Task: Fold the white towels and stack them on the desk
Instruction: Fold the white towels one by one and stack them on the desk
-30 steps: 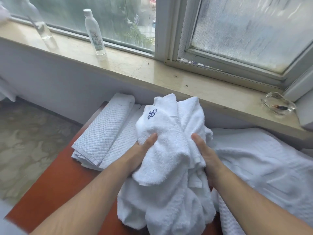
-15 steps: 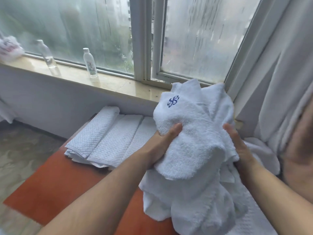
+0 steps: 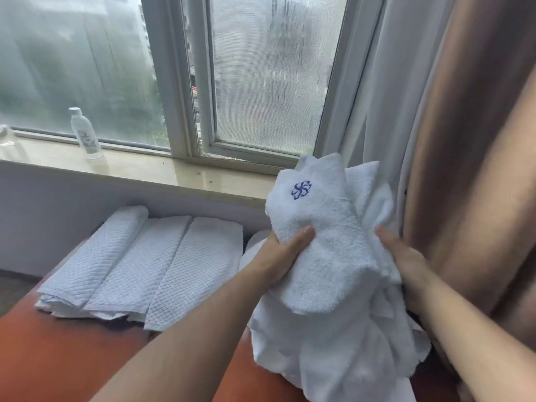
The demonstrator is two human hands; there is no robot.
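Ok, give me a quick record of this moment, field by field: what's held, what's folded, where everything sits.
held item: fluffy white terry towel with a blue monogram, bunched, not folded
left hand: left hand grips the towel's left side, thumb on the front
right hand: right hand grips its right side
folded: white waffle-weave towels, lying overlapped on the reddish-brown desk
sill: beige windowsill with an upright clear plastic bottle
right edge: brown curtain
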